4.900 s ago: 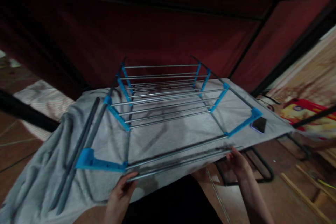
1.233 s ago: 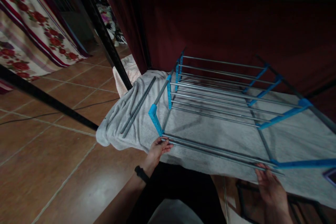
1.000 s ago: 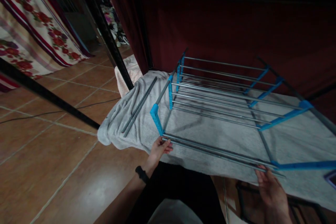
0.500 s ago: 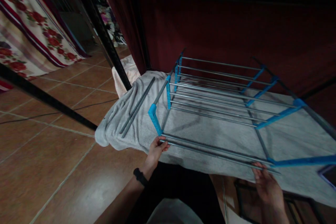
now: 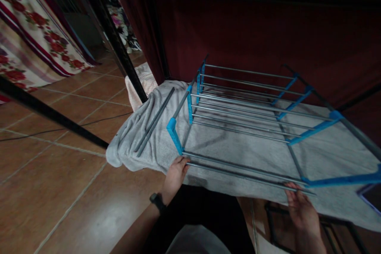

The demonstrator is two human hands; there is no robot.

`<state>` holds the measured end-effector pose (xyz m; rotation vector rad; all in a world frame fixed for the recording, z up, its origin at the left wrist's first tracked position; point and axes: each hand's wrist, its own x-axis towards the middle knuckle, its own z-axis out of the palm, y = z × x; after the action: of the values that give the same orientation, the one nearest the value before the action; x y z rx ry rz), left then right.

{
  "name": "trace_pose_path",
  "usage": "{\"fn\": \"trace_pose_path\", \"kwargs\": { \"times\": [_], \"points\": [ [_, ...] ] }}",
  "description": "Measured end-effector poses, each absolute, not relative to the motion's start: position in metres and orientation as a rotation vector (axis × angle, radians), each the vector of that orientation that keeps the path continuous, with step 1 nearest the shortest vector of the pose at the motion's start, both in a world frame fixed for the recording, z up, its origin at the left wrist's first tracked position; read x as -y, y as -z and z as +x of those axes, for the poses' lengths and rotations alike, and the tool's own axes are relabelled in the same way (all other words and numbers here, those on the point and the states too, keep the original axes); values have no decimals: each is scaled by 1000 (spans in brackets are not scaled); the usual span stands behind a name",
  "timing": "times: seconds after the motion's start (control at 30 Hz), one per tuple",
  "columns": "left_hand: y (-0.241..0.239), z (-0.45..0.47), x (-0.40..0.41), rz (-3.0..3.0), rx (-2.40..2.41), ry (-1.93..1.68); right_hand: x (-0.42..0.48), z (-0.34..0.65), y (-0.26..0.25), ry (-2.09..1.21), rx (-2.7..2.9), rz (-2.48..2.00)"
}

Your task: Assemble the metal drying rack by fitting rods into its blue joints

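Near the front edge of the blanket, a loose grey metal tube (image 5: 238,174) spans between my hands. My left hand (image 5: 177,171) is closed round its left end, which the fingers cover. Toward the other end, my right hand (image 5: 302,203) grips the tube with fingertips on top, and a short tip sticks out beyond them. Just behind and nearly parallel lies the front bar (image 5: 244,168) of a partly built rack (image 5: 232,117) of grey tubes. Blue plastic brackets (image 5: 175,137) join the rack's tubes at both sides.
Two loose tubes (image 5: 156,122) lie on the grey blanket (image 5: 122,149) left of the rack. Black metal posts (image 5: 119,43) stand at left, and a dark red curtain (image 5: 253,31) hangs behind. A dark flat device (image 5: 372,197) lies at the right edge.
My left hand's fingers have shifted and now cover the tube's left end, which was visible between them before. The right hand stays on the tube. The whole view has moved slightly.
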<state>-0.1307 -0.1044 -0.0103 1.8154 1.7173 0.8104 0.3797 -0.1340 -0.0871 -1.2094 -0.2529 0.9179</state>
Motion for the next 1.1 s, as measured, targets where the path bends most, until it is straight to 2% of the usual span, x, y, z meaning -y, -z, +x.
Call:
{"fn": "trace_pose_path", "kwargs": {
  "times": [0.2,0.37,1.1],
  "points": [
    [2,-122,106,2338,-1861,-390,134,377,86,-920,206,-1213],
    [-6,-114,103,2505,-1851,-193,132,375,80,-909,159,-1242],
    [8,-109,103,2541,-1802,-186,129,380,82,-903,109,-1247]
  ]
}}
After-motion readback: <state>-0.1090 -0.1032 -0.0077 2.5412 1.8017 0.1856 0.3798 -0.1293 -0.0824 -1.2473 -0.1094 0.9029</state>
